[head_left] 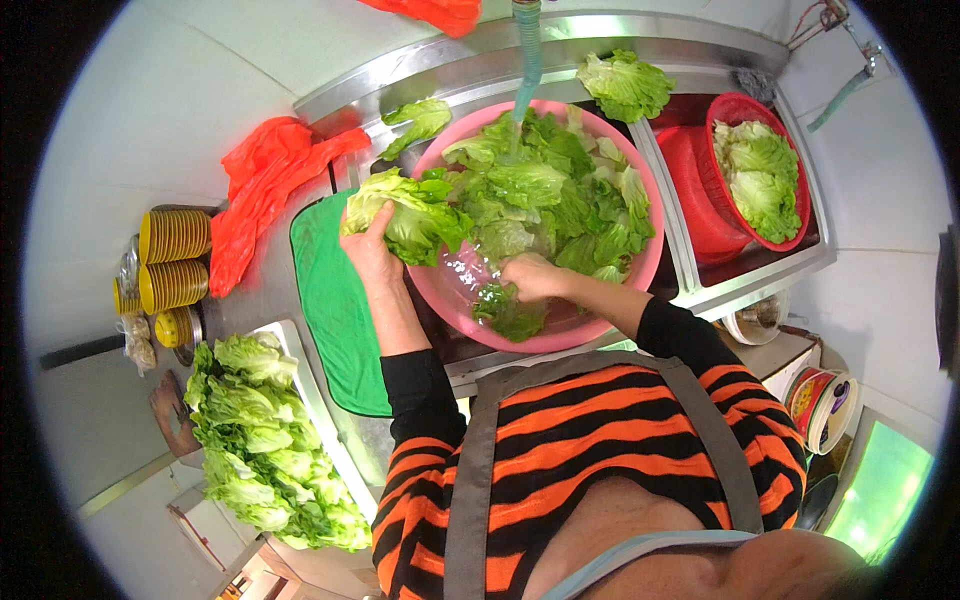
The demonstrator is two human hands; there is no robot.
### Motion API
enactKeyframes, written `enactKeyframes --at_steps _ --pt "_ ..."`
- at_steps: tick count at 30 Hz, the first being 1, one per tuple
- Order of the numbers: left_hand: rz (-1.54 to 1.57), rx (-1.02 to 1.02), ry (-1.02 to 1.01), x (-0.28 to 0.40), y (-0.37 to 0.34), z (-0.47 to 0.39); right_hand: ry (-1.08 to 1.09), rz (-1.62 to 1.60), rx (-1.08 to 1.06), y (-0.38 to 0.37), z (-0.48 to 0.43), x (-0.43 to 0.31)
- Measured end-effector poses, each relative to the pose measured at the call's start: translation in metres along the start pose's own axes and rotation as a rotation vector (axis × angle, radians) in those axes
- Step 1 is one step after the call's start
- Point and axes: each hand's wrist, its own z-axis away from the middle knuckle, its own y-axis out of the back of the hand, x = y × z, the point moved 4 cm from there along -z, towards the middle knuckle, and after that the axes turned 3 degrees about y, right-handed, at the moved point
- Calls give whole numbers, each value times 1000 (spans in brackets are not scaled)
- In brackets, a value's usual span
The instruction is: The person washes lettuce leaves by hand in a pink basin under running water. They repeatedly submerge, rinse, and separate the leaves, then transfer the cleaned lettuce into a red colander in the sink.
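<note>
My left hand (373, 247) grips a bunch of lettuce leaves (405, 214) above the left rim of a pink plastic basin (654, 247). Water and many loose lettuce leaves (529, 184) fill the basin. My right hand (536, 277) is at the water near the basin's front, its fingertips partly hidden against a leaf (511, 311); whether it grips that leaf is unclear. From above, a green ribbed hose (527, 56) runs water onto the leaves.
Left lie a green cloth (337, 300), red plastic bags (259, 187), stacked yellow dishes (174, 236) and a white tray (330, 420) heaped with lettuce. A red colander (802, 172) of lettuce stands in the right sink. Loose leaves (628, 84) rest on the steel ledge.
</note>
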Motion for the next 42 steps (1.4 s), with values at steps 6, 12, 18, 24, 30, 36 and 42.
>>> enactKeyframes --at_steps 6,12,18,24,30,36,42 --pt "-19 8 -22 2 6 1 20 -477 203 45 16 28" --pt "4 25 13 4 8 3 -56 -348 406 87 38 52" --pt "11 1 14 6 5 5 -293 -21 128 41 49 34" --pt "8 25 19 6 4 8 -684 -69 -23 23 49 45" --pt "5 1 -11 12 1 8 -668 -68 -13 14 43 54" --pt "-10 10 -27 21 7 11 -465 -327 298 33 52 61" --pt "-32 6 -38 22 10 11 -358 -426 731 107 78 58"
